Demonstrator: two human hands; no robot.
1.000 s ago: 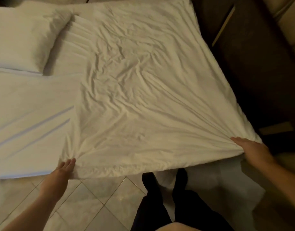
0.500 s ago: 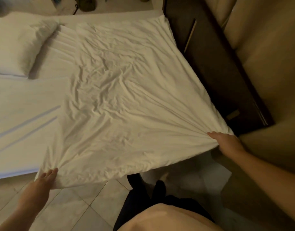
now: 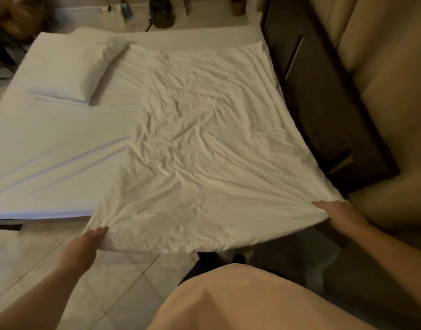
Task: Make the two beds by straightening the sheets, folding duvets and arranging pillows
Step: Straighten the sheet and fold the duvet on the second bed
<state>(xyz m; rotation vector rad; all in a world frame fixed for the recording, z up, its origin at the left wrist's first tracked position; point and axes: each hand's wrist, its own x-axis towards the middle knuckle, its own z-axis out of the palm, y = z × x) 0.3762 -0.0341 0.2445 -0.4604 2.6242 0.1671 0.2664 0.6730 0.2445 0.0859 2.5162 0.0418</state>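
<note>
two hands (image 3: 85,244) (image 3: 340,215) grip duvet (image 3: 204,163) corners

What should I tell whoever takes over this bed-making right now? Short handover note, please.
Left hand: grips the near left corner of the wrinkled cover.
Right hand: grips its near right corner.
Cover: spread over the right part of the bed, with its near edge pulled out past the mattress above the tiled floor.
Pillow: lies at the far left on the smoother sheet.
Done: cover spread out, both corners in hand.
Left: pull the creases flat, fold the cover, place the pillow. A second bed is not in view.
</note>
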